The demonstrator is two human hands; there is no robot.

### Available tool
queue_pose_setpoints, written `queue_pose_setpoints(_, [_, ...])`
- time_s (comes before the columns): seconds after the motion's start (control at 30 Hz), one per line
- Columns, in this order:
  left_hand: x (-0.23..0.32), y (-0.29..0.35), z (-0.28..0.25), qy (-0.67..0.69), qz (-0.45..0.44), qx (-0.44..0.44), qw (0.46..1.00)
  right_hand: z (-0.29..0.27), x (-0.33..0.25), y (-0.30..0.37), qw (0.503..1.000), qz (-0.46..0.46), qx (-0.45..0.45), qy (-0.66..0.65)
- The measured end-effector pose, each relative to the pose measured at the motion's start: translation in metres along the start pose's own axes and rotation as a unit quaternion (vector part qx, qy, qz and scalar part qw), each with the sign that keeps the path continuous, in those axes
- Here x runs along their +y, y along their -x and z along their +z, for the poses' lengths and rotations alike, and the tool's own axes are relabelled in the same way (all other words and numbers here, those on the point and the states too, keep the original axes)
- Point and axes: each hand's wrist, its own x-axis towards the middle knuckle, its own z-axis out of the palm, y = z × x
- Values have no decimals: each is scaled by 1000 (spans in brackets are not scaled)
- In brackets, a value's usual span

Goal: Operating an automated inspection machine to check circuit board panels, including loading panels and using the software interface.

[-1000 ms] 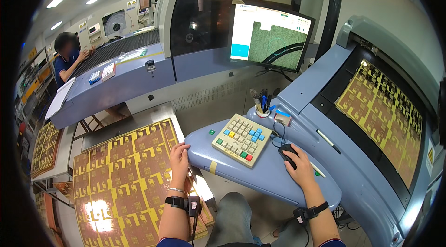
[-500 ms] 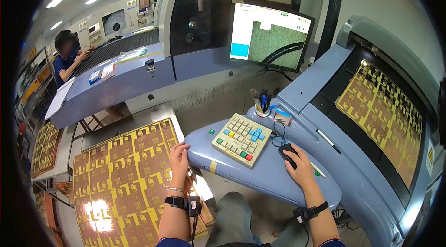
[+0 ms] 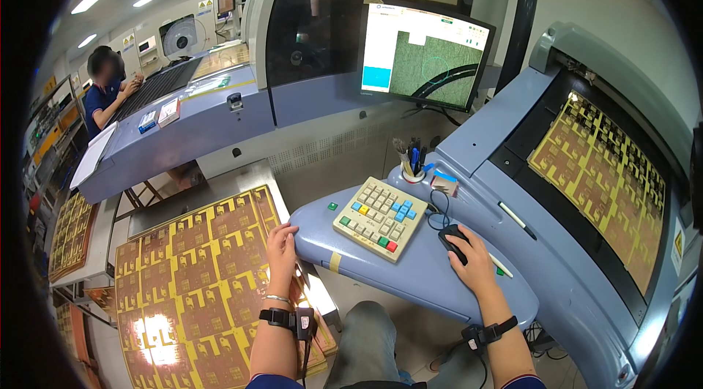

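My right hand is wrapped over a black computer mouse on the blue-grey console shelf. My left hand rests against the shelf's left edge, its fingers loosely bent and apart, holding nothing. Between the hands lies a beige keypad with blue, yellow, green and red keys. A monitor beyond it shows a green, grainy magnified picture with a dark curved band and a thin circle. To the left of my left hand are stacked copper-and-yellow circuit board panels.
A patterned panel lies on the sloped machine bed at right, beside a white pen. Behind the keypad stands a pen cup. Far left, a co-worker sits at a ribbed conveyor. More panels lie below.
A patterned panel has appeared on the far conveyor, at its end near the large machine. My hands, the mouse and the picture on the monitor look unchanged.
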Motion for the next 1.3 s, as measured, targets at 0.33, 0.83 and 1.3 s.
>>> queue_pose_setpoints(0.33, [0, 0, 1, 11, 0, 1, 1000, 0, 0, 0, 1000, 5, -6, 2])
queue_pose_setpoints(0.83, [-4, -1, 0, -4, 7, 3, 1000, 0, 1, 0, 1000, 7, -8, -2])
queue_pose_setpoints(1.3, [-3, 0, 0, 2, -8, -5, 1000, -1, -1, -1, 1000, 6, -6, 1])
